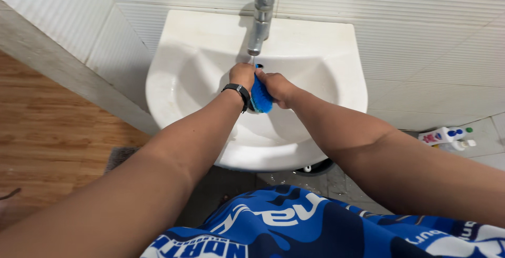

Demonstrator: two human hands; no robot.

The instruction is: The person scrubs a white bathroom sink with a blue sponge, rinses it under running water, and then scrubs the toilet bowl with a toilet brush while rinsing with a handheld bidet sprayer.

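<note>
Two hands, the left hand (242, 75) and the right hand (277, 87), meet around one blue brush (260, 98). One white sink (173, 79) lies beneath them, one metal tap (261, 18) above them. Two plastic bottles (447, 137) lie well to their right on the floor.

Both hands meet over the sink (173, 79), brush (261, 97) between them, under the tap (261, 18) behind
</note>
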